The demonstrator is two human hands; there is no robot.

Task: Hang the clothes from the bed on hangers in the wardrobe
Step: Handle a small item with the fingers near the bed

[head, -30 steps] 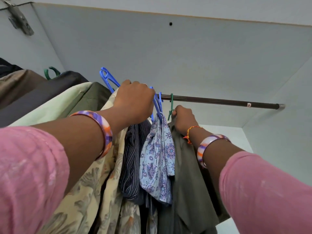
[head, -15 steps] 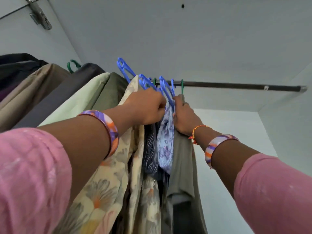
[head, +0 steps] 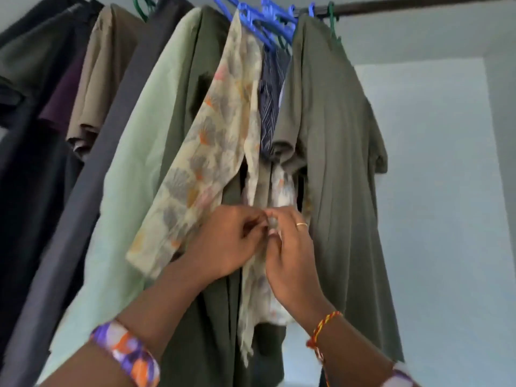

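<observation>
Wardrobe interior, seen from below. Rail (head: pixel 418 2): dark, run across the top edge, loaded with hanging clothes. Blue hangers (head: pixel 265 20): several, bunched together on the rail at top centre; green hanger (head: pixel 332 18) hooked just to their right, a second green hanger (head: pixel 142 7) seen further left. Floral shirt (head: pixel 206 141): cream with grey and orange print, hung from a blue hanger at centre, its front edges brought together low down. Left hand (head: pixel 226 244): fingers curled, the floral shirt's edge pinched at the fingertips. Right hand (head: pixel 290 255): fingers curled likewise, the opposite edge pinched, fingertips touching those of the left hand; what exactly is held between them cannot be told through blur. Ring (head: pixel 301 224) worn on the right hand; red and yellow thread (head: pixel 324 328) on the right wrist; purple and orange bangle (head: pixel 125 353) on the left wrist. Olive shirt (head: pixel 335 152): hung just right of the floral shirt. Striped dark garment (head: pixel 270 101): partly seen between the two. Dark green garment (head: pixel 206 65) and pale green garment (head: pixel 134 177): hung to the left of the floral shirt. Grey, brown, purple and black garments: ranged further left. Back wall (head: pixel 435 177): pale blue-grey.
</observation>
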